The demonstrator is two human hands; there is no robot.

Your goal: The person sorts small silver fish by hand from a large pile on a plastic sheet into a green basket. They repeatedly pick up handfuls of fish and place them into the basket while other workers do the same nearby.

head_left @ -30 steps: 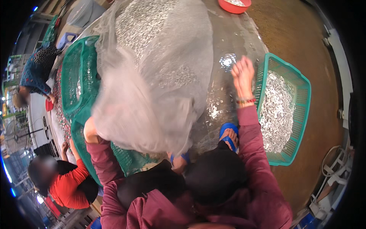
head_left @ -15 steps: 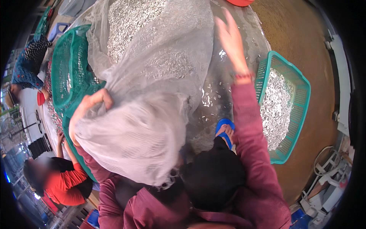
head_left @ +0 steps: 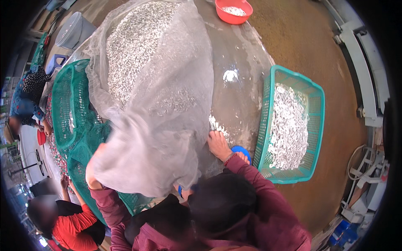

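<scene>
My left hand grips a bunched white mesh net at its near left edge; folds of the net partly cover the fingers. The far part of this net lies spread out, with a large heap of small silvery fish on it. My right hand is down on the wet grey sheet, holding nothing visible, with its fingers at a little heap of loose fish beside the net's right edge. To its right stands a green plastic basket part filled with the same silvery fish.
A red basin with some fish sits at the far edge. On the left lie green netted baskets; beyond them stands a grey bucket. Two other people, one in red, work at the left. Another small fish pile lies farther off.
My right hand has come back from far out to near my foot, where fish now lie gathered. My left hand has moved nearer me with the net. The view has shifted.
</scene>
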